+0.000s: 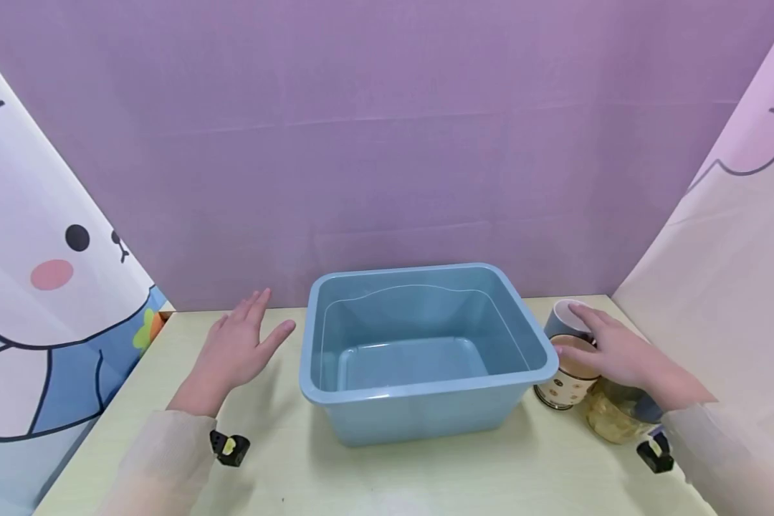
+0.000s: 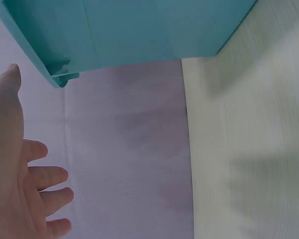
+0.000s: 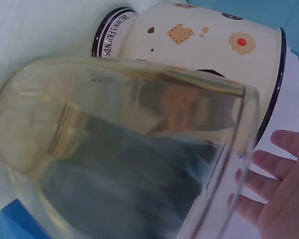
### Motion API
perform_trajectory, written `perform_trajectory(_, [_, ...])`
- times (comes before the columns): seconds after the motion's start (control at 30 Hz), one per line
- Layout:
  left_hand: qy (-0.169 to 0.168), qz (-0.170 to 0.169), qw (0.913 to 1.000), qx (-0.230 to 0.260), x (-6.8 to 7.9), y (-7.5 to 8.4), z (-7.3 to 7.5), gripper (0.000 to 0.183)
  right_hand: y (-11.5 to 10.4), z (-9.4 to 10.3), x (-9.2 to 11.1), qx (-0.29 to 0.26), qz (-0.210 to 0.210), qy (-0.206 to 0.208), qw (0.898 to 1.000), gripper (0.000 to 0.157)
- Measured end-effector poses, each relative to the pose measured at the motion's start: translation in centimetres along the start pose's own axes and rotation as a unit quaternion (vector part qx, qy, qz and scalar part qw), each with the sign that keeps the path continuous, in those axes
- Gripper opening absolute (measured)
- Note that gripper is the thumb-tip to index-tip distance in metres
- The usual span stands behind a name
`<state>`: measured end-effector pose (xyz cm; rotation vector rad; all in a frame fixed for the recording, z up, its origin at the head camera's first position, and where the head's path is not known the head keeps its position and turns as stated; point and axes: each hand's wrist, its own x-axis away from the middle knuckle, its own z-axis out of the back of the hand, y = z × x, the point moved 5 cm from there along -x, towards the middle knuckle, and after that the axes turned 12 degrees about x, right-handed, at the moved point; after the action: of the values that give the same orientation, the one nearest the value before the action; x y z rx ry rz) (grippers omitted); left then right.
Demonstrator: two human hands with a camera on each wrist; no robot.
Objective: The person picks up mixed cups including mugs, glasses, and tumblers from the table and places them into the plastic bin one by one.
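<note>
A pale yellow-green table carries a blue plastic tub at its middle. To the right of the tub stand three cups close together: a grey mug farthest back, a cream patterned mug, and a yellowish glass nearest

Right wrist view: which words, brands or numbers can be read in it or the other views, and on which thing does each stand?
"BROWN&FRIENDS": on the black band round the base of the cream cup, read in the right wrist view.
In the head view this cup is too small for its lettering to be read.
Blue bin, glass, grey mug, bunny curtain: no text visible.
</note>
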<state>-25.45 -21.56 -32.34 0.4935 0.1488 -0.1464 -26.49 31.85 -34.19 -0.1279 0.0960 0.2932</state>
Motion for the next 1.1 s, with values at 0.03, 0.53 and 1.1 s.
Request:
perform_trajectory(0.03, [0.0, -0.001, 1.0, 0.004, 0.0, 0.0, 0.0, 0.086, 0.0, -0.1, 0.0, 0.003, 0.001, 0.0, 1.0, 0.093])
perform_trajectory(0.53, [-0.019, 0.006, 0.9979, 0.061, -0.1, 0.3, -0.4, 0.089, -0.4, -0.3, 0.5, 0.014, 0.012, 0.006, 1.0, 0.102])
perform_trajectory(1.1, [-0.01, -0.018, 0.9859, 0.166, -0.3, 1.5, -1.2, 0.075, -0.7, -0.8, 1.2, 0.068, 0.016, 0.036, 0.997, 0.092])
